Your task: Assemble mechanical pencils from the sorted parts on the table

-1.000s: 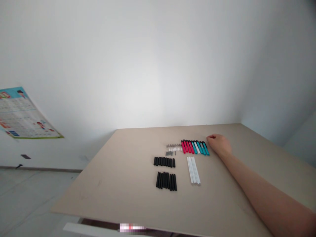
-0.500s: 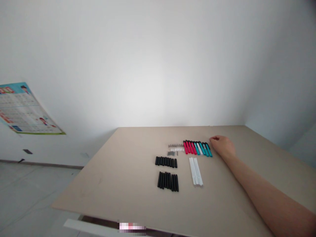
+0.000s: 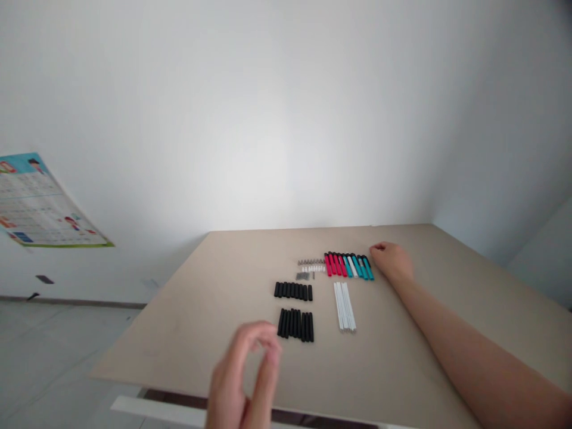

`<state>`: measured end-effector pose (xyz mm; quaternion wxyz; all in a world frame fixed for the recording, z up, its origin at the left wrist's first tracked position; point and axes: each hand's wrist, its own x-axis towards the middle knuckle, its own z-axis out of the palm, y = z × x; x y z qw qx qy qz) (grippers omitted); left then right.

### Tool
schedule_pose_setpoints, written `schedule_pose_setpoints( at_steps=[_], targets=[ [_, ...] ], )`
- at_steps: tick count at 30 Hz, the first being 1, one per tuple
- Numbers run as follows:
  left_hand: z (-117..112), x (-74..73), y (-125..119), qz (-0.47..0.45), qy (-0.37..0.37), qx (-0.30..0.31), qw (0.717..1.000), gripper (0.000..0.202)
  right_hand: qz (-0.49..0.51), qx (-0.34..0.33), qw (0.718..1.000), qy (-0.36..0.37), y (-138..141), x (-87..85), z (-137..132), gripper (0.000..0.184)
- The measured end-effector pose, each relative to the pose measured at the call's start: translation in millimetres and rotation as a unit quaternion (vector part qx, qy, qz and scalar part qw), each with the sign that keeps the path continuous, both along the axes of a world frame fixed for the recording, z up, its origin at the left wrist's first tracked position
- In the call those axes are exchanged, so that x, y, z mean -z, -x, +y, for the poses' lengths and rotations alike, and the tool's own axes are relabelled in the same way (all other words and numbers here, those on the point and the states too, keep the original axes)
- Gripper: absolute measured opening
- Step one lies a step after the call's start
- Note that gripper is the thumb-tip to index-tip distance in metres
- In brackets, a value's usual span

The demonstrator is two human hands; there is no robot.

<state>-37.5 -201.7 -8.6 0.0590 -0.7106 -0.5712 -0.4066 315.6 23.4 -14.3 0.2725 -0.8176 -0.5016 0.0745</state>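
My left hand [image 3: 245, 375] is over the table's front edge, slightly blurred. Its fingers curl toward the thumb around a visible gap, with nothing seen between them. Just beyond its fingertips lies a row of longer black tubes [image 3: 295, 325], with shorter black tubes [image 3: 293, 291] behind. My right hand [image 3: 391, 260] rests on the table with its fingers curled closed; whatever they may hold is hidden. Beside it are teal pen barrels [image 3: 364, 268], one white barrel [image 3: 353, 266] and several red barrels [image 3: 335, 265], all with black ends. White pen refills [image 3: 344, 307] lie nearer.
Springs [image 3: 311, 262], small white parts [image 3: 313, 269] and small grey parts [image 3: 302, 276] lie left of the barrels on the beige table [image 3: 192, 316]. A wall stands behind, with a poster [image 3: 49, 202] at left. A white drawer edge [image 3: 156, 409] juts out below.
My left hand has come into view from below, near the longer black tubes. The whole view has shifted slightly, while my right hand stays beside the teal barrels.
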Motion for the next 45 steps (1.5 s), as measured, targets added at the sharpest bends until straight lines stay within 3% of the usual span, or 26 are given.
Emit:
schedule_pose_setpoints(
  at_steps=[2, 5, 8, 20, 24, 28, 32, 37, 41, 45],
  targets=[
    [26, 0.4, 30, 0.070, 0.088, -0.040, 0.993, 0.038, 0.004, 0.004, 1.000, 0.000, 2, -1.0, -1, 0.031],
    [52, 11.8, 76, 0.151, 0.190, -0.184, 0.953, 0.054, 0.009, 0.007, 1.000, 0.005, 4, -2.9, -2, 0.030],
    [60, 23.2, 97, 0.199, 0.254, -0.212, 0.923, 0.059, 0.008, 0.008, 1.000, 0.003, 6, -4.5, -1, 0.032],
    [68, 27.3, 96, 0.270, 0.294, -0.209, 0.893, 0.061, 0.000, 0.006, 1.000, -0.016, 4, -0.5, 5, 0.030],
    [88, 22.1, 84, 0.255, 0.300, -0.208, 0.895, 0.058, -0.007, -0.002, 1.000, -0.029, 4, -1.9, 3, 0.028],
    [125, 11.0, 52, 0.171, 0.261, -0.239, 0.920, 0.049, -0.036, -0.042, 0.997, -0.051, 12, -10.2, -3, 0.031],
    [167, 2.1, 25, 0.050, 0.207, -0.186, 0.959, 0.033, -0.081, -0.175, 0.978, -0.077, 39, -29.3, -16, 0.029],
    [209, 0.5, 15, -0.011, 0.186, -0.131, 0.974, 0.030, -0.133, -0.390, 0.909, -0.063, 74, -42.6, -38, 0.020],
    [215, 2.2, 9, -0.015, 0.184, -0.009, 0.983, 0.020, -0.194, -0.463, 0.863, -0.059, 88, -41.8, -47, 0.023],
    [205, -1.5, 1, -0.014, 0.211, 0.124, 0.970, 0.023, -0.247, -0.478, 0.841, -0.043, 91, -40.6, -48, 0.026]
  ],
)
